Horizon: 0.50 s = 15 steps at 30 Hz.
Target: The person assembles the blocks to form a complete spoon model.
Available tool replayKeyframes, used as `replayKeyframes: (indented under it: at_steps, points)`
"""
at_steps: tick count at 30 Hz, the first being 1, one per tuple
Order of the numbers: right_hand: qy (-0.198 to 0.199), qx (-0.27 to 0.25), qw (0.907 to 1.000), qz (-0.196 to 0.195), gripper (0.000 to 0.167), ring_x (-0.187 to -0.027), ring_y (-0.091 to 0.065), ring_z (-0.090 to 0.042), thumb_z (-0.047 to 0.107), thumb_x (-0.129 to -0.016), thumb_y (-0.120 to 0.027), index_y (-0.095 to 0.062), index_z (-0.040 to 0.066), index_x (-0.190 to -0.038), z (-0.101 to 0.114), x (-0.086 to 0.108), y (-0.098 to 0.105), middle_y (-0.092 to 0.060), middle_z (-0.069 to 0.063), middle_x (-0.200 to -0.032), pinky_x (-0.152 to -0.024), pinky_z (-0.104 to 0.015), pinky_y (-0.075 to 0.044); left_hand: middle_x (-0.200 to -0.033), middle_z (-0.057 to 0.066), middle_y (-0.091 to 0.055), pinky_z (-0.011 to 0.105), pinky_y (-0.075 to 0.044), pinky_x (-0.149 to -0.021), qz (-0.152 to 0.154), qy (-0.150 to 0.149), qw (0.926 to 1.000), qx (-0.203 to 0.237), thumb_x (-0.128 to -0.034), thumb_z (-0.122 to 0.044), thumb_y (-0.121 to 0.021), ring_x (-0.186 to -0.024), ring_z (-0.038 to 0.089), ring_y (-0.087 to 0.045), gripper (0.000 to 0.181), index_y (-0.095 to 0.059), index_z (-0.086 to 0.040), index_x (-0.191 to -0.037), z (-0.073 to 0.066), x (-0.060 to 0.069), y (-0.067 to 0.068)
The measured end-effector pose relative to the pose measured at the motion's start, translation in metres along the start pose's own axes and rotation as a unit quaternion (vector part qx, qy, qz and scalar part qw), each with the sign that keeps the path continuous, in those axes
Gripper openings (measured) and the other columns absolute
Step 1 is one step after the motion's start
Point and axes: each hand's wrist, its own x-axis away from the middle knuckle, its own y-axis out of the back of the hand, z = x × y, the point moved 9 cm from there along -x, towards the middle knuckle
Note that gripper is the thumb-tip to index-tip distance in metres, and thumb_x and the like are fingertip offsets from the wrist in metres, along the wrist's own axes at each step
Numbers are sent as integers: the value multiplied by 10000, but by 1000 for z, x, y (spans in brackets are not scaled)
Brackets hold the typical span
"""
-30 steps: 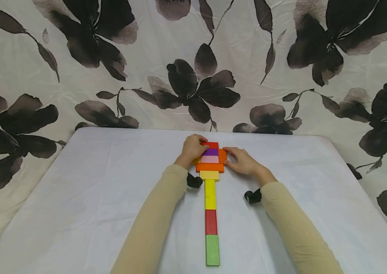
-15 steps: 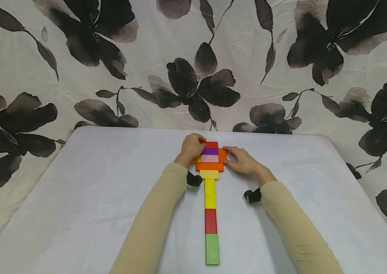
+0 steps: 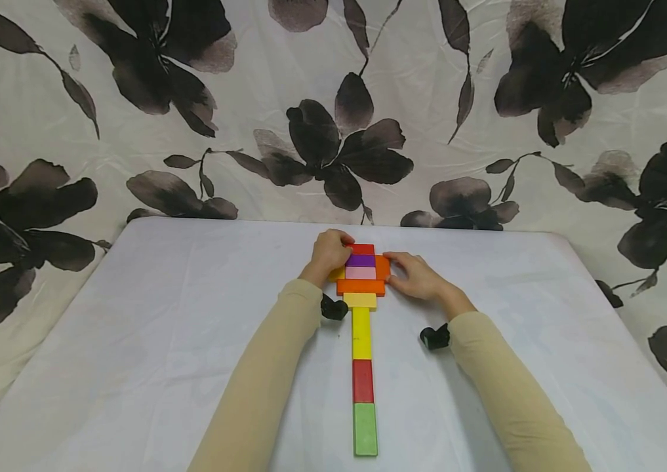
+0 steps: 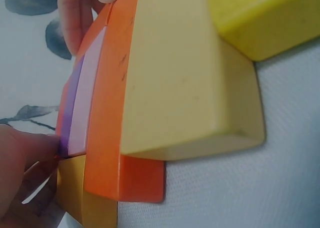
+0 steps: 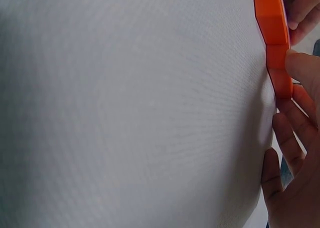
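A row of coloured wooden blocks lies flat on the white table. My left hand (image 3: 331,250) is at its far end, thumb and fingers holding the left end of the red block (image 3: 363,249). Below that lie a purple block (image 3: 360,261) and a pink block (image 3: 360,273). A darker yellow block (image 4: 75,183) sits at their left, partly hidden by the hand. On the right side, my right hand (image 3: 418,278) pinches a small orange block (image 3: 383,267) between thumb and index finger at its two ends, the other fingers spread. A longer orange block (image 3: 361,287) lies crosswise beneath.
Toward me the row continues with a pale yellow block (image 3: 360,301), a bright yellow block (image 3: 361,333), a dark red block (image 3: 363,381) and a green block (image 3: 365,429). The white table (image 3: 162,341) ends at a floral cloth (image 3: 457,92) behind. Black devices (image 3: 435,337) are at both wrists.
Nearly nothing differs. Both hands stay at the far end of the row; the whole view shifts very slightly, and the blocks keep their arrangement.
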Motion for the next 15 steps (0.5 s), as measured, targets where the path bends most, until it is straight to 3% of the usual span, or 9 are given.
replayKeyframes:
  at_steps: [10,15]
  points:
    - [42,-2,10000,-10,562,-1246,-369,-325,233,-894,-560,-361,95,-1402,1,-1,-1,-420,-147,-1389,-1073,-484,-280,-1097,76,-632,312,-480,-896,-67,-49,9999,78,-897,-169,-561,-969,203,-574,283,-623,-85,-1160,5,2,3]
    - [99,13,9999,-68,562,-1245,-369,-337,231,-896,-559,-359,85,-1401,-1,0,1,-417,-156,-1391,-1072,-491,-277,-1171,80,-592,325,-467,-922,129,-123,9998,69,-889,-227,-570,-1035,213,-555,350,-572,-76,-1204,7,5,8]
